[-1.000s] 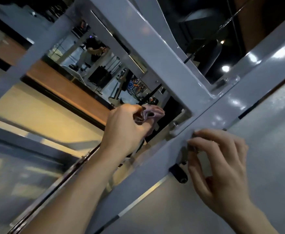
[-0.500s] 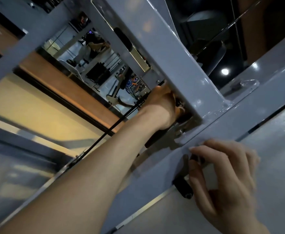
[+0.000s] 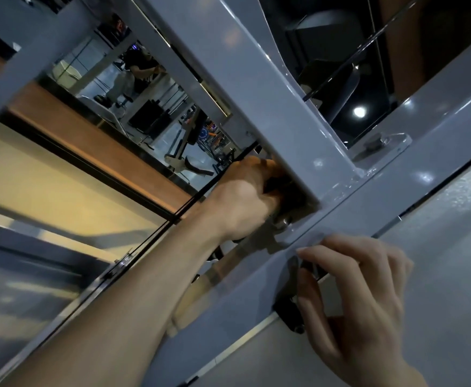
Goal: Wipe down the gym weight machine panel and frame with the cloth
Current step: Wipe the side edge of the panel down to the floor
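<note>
left hand point(image 3: 245, 196) is shoved in behind the grey frame beam point(image 3: 270, 107), fingers hidden, so can't tell their state, and the cloth isn't visible. right hand point(image 3: 360, 297) rests curled fingertips on the lower frame by a black knob point(image 3: 291, 317). thin black cable point(image 3: 189, 203) crosses the left wrist.

Two hands are seen: the left hand point(image 3: 245, 196) and the right hand point(image 3: 357, 297); one black cable point(image 3: 189, 202) is counted
</note>
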